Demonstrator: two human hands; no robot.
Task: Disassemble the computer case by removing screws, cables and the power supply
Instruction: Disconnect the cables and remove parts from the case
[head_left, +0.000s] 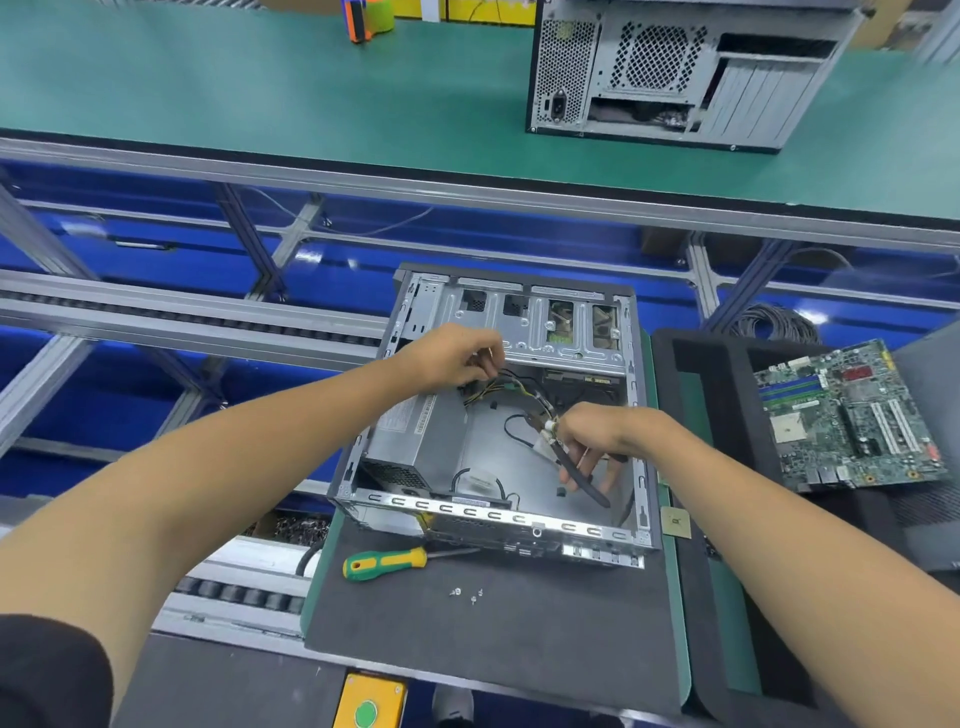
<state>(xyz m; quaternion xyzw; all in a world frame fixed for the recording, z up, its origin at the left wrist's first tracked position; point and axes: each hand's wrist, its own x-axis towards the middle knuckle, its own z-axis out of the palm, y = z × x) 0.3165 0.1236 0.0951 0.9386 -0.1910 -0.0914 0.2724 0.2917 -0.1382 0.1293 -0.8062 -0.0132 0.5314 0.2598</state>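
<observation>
While the left hand (451, 358) pinches the cable bundle (511, 389) and the right hand (592, 434) grips a black cable (579, 475) inside the computer case (498, 512) near the counter's (519, 634) front edge, a hard tug may snap the connector (548, 427) or slice wires against sheet metal.

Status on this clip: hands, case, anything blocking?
Left hand pinching wires. Right hand gripping black cable. Power supply still in case. Nothing blocking.
</observation>
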